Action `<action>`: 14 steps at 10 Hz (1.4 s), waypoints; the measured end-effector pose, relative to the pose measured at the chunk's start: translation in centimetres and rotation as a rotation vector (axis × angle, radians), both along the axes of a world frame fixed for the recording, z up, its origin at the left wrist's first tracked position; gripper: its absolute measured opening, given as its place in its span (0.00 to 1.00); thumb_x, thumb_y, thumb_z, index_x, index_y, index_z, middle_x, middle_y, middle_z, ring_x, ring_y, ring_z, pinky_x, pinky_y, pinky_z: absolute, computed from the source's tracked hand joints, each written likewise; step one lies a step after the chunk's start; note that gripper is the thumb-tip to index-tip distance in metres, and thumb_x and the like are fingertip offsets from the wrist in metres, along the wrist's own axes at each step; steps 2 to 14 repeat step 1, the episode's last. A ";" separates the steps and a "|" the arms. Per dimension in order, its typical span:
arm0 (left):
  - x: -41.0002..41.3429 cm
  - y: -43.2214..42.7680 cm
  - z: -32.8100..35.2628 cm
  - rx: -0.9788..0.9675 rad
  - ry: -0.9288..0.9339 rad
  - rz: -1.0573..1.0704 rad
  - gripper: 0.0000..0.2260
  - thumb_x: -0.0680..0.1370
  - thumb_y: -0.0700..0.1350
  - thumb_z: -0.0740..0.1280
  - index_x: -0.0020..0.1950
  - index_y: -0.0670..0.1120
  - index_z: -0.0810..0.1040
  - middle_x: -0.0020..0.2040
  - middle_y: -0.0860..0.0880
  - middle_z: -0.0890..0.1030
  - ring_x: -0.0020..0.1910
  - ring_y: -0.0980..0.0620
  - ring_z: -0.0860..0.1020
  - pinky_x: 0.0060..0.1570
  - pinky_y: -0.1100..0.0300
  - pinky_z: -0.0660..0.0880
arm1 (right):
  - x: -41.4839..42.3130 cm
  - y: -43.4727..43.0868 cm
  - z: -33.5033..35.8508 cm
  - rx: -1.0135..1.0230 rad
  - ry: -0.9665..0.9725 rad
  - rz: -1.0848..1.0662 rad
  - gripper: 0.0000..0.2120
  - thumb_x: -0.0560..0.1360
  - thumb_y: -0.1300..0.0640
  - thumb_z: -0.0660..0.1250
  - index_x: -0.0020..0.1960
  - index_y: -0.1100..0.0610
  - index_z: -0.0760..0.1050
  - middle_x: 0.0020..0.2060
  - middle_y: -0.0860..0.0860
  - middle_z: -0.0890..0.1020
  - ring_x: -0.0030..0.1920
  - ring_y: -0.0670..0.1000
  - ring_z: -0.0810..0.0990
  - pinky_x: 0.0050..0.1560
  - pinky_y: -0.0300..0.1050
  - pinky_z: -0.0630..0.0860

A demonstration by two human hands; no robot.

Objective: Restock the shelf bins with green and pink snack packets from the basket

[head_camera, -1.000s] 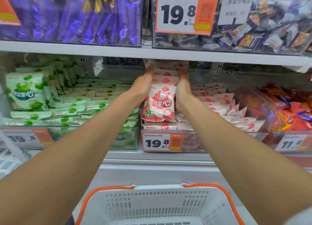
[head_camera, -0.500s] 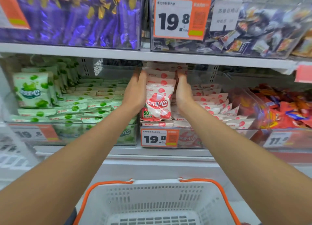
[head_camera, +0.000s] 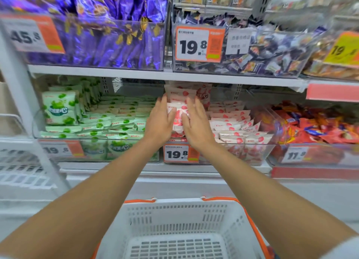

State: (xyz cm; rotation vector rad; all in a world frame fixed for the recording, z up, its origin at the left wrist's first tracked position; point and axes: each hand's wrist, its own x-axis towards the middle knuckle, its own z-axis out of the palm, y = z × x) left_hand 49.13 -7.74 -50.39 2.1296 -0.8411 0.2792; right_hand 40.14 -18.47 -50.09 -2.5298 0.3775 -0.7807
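Both palms face centre frame: left hand [head_camera: 159, 122] and right hand [head_camera: 196, 125] press straight, slightly spread fingers [head_camera: 195, 108] against upright pink packets [head_camera: 179, 114] in the middle bin [head_camera: 252, 152]; the basket [head_camera: 174, 203] sits bottom centre.

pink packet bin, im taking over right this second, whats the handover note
Left hand: open, straight fingers pressing the left side of the upright pink packets.
Right hand: open, fingers against their right side.
Pink bin: upright stack at its front left, flat rows beside it to the right.
Green bin next door on the left holds green packets, touched by neither hand.
Basket below: no packets show in the part in view.
Done: both bins look stocked.
Left: probably just release the pink stack once it stands, then check the basket's hidden near end.
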 end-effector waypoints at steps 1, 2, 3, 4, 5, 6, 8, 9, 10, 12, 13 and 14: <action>-2.2 2.0 0.4 -0.001 -0.099 0.140 0.19 0.83 0.52 0.57 0.72 0.46 0.68 0.69 0.46 0.72 0.68 0.45 0.69 0.66 0.49 0.69 | -2.8 1.1 0.0 -0.079 -0.124 -0.029 0.22 0.82 0.54 0.57 0.75 0.54 0.62 0.75 0.52 0.63 0.75 0.51 0.59 0.75 0.50 0.58; -2.2 2.0 0.4 -0.001 -0.099 0.140 0.19 0.83 0.52 0.57 0.72 0.46 0.68 0.69 0.46 0.72 0.68 0.45 0.69 0.66 0.49 0.69 | -2.8 1.1 0.0 -0.079 -0.124 -0.029 0.22 0.82 0.54 0.57 0.75 0.54 0.62 0.75 0.52 0.63 0.75 0.51 0.59 0.75 0.50 0.58; -2.2 2.0 0.4 -0.001 -0.099 0.140 0.19 0.83 0.52 0.57 0.72 0.46 0.68 0.69 0.46 0.72 0.68 0.45 0.69 0.66 0.49 0.69 | -2.8 1.1 0.0 -0.079 -0.124 -0.029 0.22 0.82 0.54 0.57 0.75 0.54 0.62 0.75 0.52 0.63 0.75 0.51 0.59 0.75 0.50 0.58; -2.2 2.0 0.4 -0.001 -0.099 0.140 0.19 0.83 0.52 0.57 0.72 0.46 0.68 0.69 0.46 0.72 0.68 0.45 0.69 0.66 0.49 0.69 | -2.8 1.1 0.0 -0.079 -0.124 -0.029 0.22 0.82 0.54 0.57 0.75 0.54 0.62 0.75 0.52 0.63 0.75 0.51 0.59 0.75 0.50 0.58; -2.2 2.0 0.4 -0.001 -0.099 0.140 0.19 0.83 0.52 0.57 0.72 0.46 0.68 0.69 0.46 0.72 0.68 0.45 0.69 0.66 0.49 0.69 | -2.8 1.1 0.0 -0.079 -0.124 -0.029 0.22 0.82 0.54 0.57 0.75 0.54 0.62 0.75 0.52 0.63 0.75 0.51 0.59 0.75 0.50 0.58; -2.2 2.0 0.4 -0.001 -0.099 0.140 0.19 0.83 0.52 0.57 0.72 0.46 0.68 0.69 0.46 0.72 0.68 0.45 0.69 0.66 0.49 0.69 | -2.8 1.1 0.0 -0.079 -0.124 -0.029 0.22 0.82 0.54 0.57 0.75 0.54 0.62 0.75 0.52 0.63 0.75 0.51 0.59 0.75 0.50 0.58; -2.2 2.0 0.4 -0.001 -0.099 0.140 0.19 0.83 0.52 0.57 0.72 0.46 0.68 0.69 0.46 0.72 0.68 0.45 0.69 0.66 0.49 0.69 | -2.8 1.1 0.0 -0.079 -0.124 -0.029 0.22 0.82 0.54 0.57 0.75 0.54 0.62 0.75 0.52 0.63 0.75 0.51 0.59 0.75 0.50 0.58; -2.2 2.0 0.4 -0.001 -0.099 0.140 0.19 0.83 0.52 0.57 0.72 0.46 0.68 0.69 0.46 0.72 0.68 0.45 0.69 0.66 0.49 0.69 | -2.8 1.1 0.0 -0.079 -0.124 -0.029 0.22 0.82 0.54 0.57 0.75 0.54 0.62 0.75 0.52 0.63 0.75 0.51 0.59 0.75 0.50 0.58; -2.2 2.0 0.4 -0.001 -0.099 0.140 0.19 0.83 0.52 0.57 0.72 0.46 0.68 0.69 0.46 0.72 0.68 0.45 0.69 0.66 0.49 0.69 | -2.8 1.1 0.0 -0.079 -0.124 -0.029 0.22 0.82 0.54 0.57 0.75 0.54 0.62 0.75 0.52 0.63 0.75 0.51 0.59 0.75 0.50 0.58; -2.2 2.0 0.4 -0.001 -0.099 0.140 0.19 0.83 0.52 0.57 0.72 0.46 0.68 0.69 0.46 0.72 0.68 0.45 0.69 0.66 0.49 0.69 | -2.8 1.1 0.0 -0.079 -0.124 -0.029 0.22 0.82 0.54 0.57 0.75 0.54 0.62 0.75 0.52 0.63 0.75 0.51 0.59 0.75 0.50 0.58; -2.2 2.0 0.4 -0.001 -0.099 0.140 0.19 0.83 0.52 0.57 0.72 0.46 0.68 0.69 0.46 0.72 0.68 0.45 0.69 0.66 0.49 0.69 | -2.8 1.1 0.0 -0.079 -0.124 -0.029 0.22 0.82 0.54 0.57 0.75 0.54 0.62 0.75 0.52 0.63 0.75 0.51 0.59 0.75 0.50 0.58; -2.2 2.0 0.4 -0.001 -0.099 0.140 0.19 0.83 0.52 0.57 0.72 0.46 0.68 0.69 0.46 0.72 0.68 0.45 0.69 0.66 0.49 0.69 | -2.8 1.1 0.0 -0.079 -0.124 -0.029 0.22 0.82 0.54 0.57 0.75 0.54 0.62 0.75 0.52 0.63 0.75 0.51 0.59 0.75 0.50 0.58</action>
